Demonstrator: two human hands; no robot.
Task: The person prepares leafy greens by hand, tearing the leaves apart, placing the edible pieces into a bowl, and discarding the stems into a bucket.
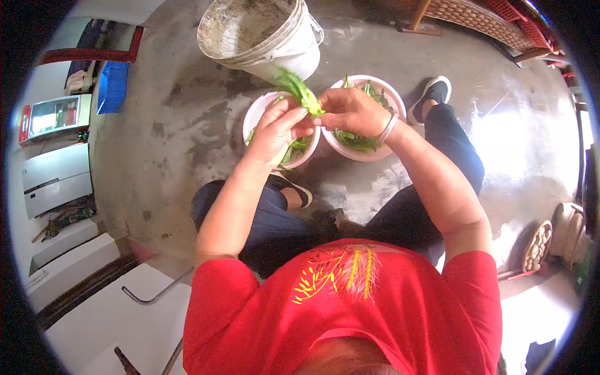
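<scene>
Both hands meet over two pale pink baskets, closed around a leafy green vegetable [304, 95] whose leaf tips point up and away from me. My left hand [279, 132] pinches it from the left, above the left basket [249, 119]. From the other side, my right hand [355, 112] grips its base; a bangle circles that wrist. Green leaves [300, 147] lie in the left basket, partly hidden by my left hand. More leaves [356, 140] fill part of the right basket [395, 99], under my right hand.
A white, stained bucket [306, 53] stands just beyond the baskets. My shoes rest on the wet-looking concrete floor [162, 125], one beside the right basket. A woven wooden chair [469, 22] is at the far right, and white cabinets [56, 178] line the left.
</scene>
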